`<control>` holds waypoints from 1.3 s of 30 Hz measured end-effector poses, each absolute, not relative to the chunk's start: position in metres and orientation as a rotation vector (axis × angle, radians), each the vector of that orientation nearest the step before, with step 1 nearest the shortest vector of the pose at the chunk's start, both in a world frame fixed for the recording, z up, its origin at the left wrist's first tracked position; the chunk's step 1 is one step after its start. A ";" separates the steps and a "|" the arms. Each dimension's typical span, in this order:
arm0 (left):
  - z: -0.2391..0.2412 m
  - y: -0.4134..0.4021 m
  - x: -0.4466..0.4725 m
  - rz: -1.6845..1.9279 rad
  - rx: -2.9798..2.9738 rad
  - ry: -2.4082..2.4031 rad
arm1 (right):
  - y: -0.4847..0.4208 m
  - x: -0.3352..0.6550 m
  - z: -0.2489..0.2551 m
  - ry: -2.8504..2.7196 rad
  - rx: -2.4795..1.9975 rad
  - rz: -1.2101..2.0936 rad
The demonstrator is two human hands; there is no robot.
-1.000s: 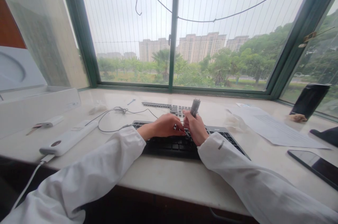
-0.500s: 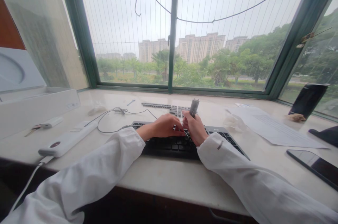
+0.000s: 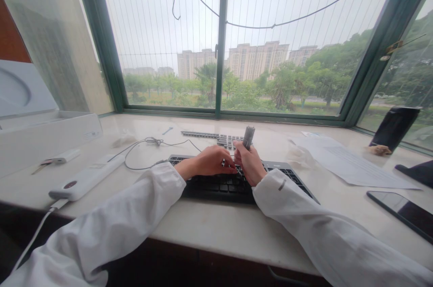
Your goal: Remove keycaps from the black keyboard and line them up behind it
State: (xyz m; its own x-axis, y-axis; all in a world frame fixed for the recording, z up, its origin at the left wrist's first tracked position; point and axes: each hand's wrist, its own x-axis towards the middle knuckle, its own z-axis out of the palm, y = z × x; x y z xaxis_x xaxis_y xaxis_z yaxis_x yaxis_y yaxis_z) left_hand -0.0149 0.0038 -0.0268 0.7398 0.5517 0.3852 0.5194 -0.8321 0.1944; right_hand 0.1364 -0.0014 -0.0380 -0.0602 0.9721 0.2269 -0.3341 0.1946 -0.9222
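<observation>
A black keyboard [image 3: 223,187] lies in front of me on the white counter, its middle partly covered by my hands. My right hand [image 3: 250,163] is closed around a grey cylindrical handle [image 3: 249,137], which stands upright out of the top of the fist. Its lower end sits low over the keys, mostly hidden by fingers. Beside it, my left hand [image 3: 211,160] rests over the keyboard's upper part with bent fingers pinched together close to the right hand. What those fingers hold is too small to make out. Loose dark keycaps [image 3: 199,134] lie in rows behind the keyboard.
To the left are a tangled dark cable [image 3: 154,141], a white power bank [image 3: 84,178] with a white cable, a small white device [image 3: 67,156] and an open white box [image 3: 81,127]. On the right lie printed sheets [image 3: 348,160], a phone [image 3: 402,212] and a dark upright object [image 3: 394,129].
</observation>
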 end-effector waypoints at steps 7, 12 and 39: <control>-0.026 0.004 -0.015 0.671 2.857 0.876 | -0.003 0.136 -0.037 -1.134 -0.744 1.260; -0.028 0.006 -0.015 0.669 2.861 0.865 | 0.001 0.136 -0.040 -1.142 -0.765 1.244; -0.028 0.006 -0.015 0.685 2.818 0.844 | -0.002 0.134 -0.037 -1.104 -0.729 1.252</control>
